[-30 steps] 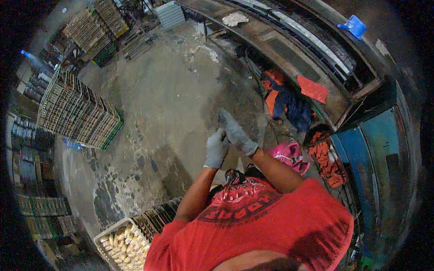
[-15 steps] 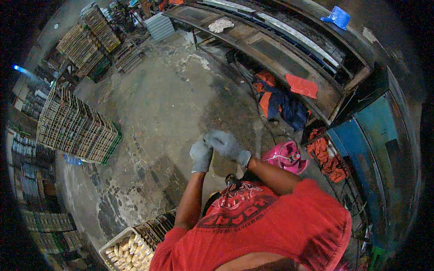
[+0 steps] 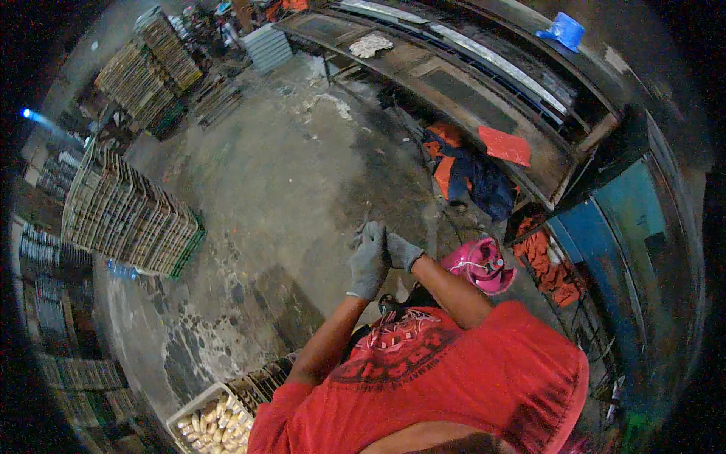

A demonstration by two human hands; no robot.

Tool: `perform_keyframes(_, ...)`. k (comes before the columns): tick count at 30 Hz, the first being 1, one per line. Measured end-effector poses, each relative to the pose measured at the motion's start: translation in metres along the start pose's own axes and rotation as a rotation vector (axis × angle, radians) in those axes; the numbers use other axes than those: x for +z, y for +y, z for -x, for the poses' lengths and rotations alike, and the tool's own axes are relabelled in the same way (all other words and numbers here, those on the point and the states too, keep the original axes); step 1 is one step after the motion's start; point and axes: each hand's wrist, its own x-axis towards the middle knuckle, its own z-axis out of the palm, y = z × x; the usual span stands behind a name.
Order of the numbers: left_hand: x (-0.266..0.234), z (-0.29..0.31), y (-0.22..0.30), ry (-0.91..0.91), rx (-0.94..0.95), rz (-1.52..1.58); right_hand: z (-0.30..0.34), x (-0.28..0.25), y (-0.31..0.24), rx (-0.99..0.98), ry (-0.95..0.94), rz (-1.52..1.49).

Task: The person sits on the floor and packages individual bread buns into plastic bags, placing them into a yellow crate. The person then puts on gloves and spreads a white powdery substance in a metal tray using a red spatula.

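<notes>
Both my hands wear grey knit work gloves and meet in front of my torso. My left hand (image 3: 369, 265) is uppermost, its fingers bent together against the right glove. A thin grey tip sticks up above it; I cannot make out which finger or glove end that is. My right hand (image 3: 404, 253) presses against the left from the right side, its fingers hidden behind the left hand. If anything lies between the gloves, it does not show.
A crate of pale yellowish packed pieces (image 3: 218, 424) stands at my lower left. Tall stacked crates (image 3: 132, 216) rise at left. A pink gas cylinder (image 3: 482, 265) stands to my right, near dark blue and orange cloth (image 3: 476, 178). A long worn bench (image 3: 423, 72) runs along the far right.
My left hand has moved right and turned upright, now covering the right hand's fingers. The right hand, which lay over the left, has drawn back slightly to the right.
</notes>
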Motion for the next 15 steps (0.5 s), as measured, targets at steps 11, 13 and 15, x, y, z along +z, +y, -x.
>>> perform_keyframes(11, 0.095, 0.006, -0.057, -0.407, -0.401, 0.148, -0.041, 0.014, -0.033, -0.139, 0.638, 1.348)
perform_keyframes(13, 0.113, 0.016, -0.051, -0.24, -0.452, 0.326, -0.033, -0.027, -0.006, 0.008, 0.735, 1.471)
perform_keyframes(15, 0.116, 0.022, -0.07, -0.07, -0.435, 0.237, -0.014, -0.032, 0.019, 0.01, 0.583, 1.568)
